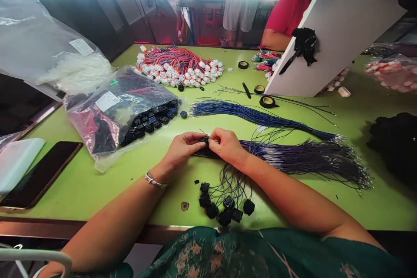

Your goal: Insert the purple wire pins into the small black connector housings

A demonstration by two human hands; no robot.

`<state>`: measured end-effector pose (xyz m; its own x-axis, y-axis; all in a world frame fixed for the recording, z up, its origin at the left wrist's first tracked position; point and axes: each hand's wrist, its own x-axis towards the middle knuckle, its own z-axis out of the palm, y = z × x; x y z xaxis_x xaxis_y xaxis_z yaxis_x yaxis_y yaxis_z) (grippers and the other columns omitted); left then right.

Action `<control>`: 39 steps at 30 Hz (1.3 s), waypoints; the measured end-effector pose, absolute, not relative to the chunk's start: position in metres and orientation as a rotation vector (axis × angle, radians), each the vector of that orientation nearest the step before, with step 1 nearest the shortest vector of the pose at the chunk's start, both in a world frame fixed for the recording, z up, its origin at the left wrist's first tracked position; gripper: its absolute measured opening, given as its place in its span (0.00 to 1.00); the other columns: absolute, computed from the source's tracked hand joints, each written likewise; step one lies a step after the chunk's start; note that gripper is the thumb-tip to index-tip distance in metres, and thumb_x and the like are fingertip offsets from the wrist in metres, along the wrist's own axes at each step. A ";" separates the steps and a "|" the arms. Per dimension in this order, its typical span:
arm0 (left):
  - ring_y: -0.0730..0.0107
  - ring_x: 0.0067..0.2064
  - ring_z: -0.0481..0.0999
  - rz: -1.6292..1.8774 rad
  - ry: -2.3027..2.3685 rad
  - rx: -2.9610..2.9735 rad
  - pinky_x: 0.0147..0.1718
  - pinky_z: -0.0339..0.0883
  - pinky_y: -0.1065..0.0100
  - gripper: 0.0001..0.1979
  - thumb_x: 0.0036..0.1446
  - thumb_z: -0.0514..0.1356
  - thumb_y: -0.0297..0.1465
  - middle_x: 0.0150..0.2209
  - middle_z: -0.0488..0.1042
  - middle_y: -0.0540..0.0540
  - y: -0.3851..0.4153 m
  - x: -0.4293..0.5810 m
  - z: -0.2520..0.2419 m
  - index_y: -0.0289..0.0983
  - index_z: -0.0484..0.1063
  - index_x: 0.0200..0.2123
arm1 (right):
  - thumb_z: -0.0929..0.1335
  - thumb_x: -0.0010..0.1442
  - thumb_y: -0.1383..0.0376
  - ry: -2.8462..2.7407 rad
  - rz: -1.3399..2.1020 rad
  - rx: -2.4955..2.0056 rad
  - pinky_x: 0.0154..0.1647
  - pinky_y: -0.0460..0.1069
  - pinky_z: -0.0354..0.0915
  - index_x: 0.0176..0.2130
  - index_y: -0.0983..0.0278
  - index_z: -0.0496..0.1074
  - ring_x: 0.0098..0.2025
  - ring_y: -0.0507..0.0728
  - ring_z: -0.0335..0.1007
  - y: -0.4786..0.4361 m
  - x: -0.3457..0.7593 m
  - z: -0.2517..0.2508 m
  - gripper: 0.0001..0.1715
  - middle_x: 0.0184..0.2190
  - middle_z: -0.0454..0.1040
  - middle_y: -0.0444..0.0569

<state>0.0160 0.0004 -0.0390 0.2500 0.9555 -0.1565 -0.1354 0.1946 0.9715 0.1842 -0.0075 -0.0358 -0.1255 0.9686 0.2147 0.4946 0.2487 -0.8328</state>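
Both hands are meeting over the middle of the green worktop (97, 182), pinching a small black connector (205, 140) between them. The left hand (183, 147) is gripping it from one side with thumb and fingertips, and the right hand (226, 145) is closing on it from the other side. Thin dark wires (233, 180) are trailing from under the right hand down to a cluster of finished black plugs (224, 210), which is lying near the front edge of the worktop.

Just beyond the hands, a dark wire bundle (309, 160) is stretching off to the right, and a blue wire bundle (247, 114) is lying behind it. To the left, a clear bag of black connectors (124, 110) is spilling open, with a phone (42, 173) and a white box (16, 160) beside it. Farther back, a pile of red and white harnesses (180, 66) and three tape rolls (267, 101) are resting on the worktop. A person in a red shirt (288, 8) is sitting at the far side, behind a slanted white board (342, 26).
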 end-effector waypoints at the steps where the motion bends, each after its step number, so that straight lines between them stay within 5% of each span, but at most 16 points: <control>1: 0.64 0.37 0.78 0.986 0.997 1.055 0.47 0.68 0.59 0.17 0.38 0.73 0.31 0.35 0.81 0.44 0.000 0.016 -0.039 0.36 0.80 0.35 | 0.65 0.49 0.69 -1.706 0.803 -1.364 0.25 0.44 0.57 0.25 0.64 0.68 0.21 0.48 0.61 -0.008 0.185 -0.035 0.03 0.19 0.68 0.40; 21: 0.64 0.37 0.78 0.945 0.967 1.104 0.45 0.69 0.61 0.16 0.38 0.72 0.30 0.35 0.80 0.44 0.003 0.015 -0.038 0.36 0.80 0.34 | 0.66 0.53 0.69 -1.818 0.809 -1.392 0.27 0.44 0.58 0.28 0.64 0.71 0.24 0.49 0.64 -0.007 0.190 -0.029 0.04 0.22 0.72 0.41; 28: 0.68 0.35 0.77 0.927 0.935 1.027 0.42 0.68 0.65 0.16 0.38 0.72 0.29 0.34 0.80 0.45 0.004 0.013 -0.038 0.35 0.79 0.35 | 0.68 0.54 0.67 -2.054 0.248 -1.867 0.38 0.49 0.61 0.35 0.64 0.76 0.37 0.56 0.68 0.040 0.240 -0.009 0.07 0.39 0.75 0.54; 39: 0.67 0.33 0.77 0.893 0.901 0.976 0.41 0.68 0.63 0.17 0.37 0.72 0.27 0.31 0.80 0.44 0.003 0.014 -0.037 0.33 0.79 0.35 | 0.66 0.59 0.65 -2.498 0.073 -1.568 0.38 0.49 0.61 0.42 0.61 0.75 0.43 0.58 0.68 0.101 0.158 -0.021 0.11 0.42 0.72 0.53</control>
<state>0.0143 0.0028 -0.0374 0.3534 0.9110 -0.2124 -0.2042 0.2967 0.9329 0.1581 0.1012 -0.0206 -0.4217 0.8966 0.1349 0.8873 0.4387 -0.1423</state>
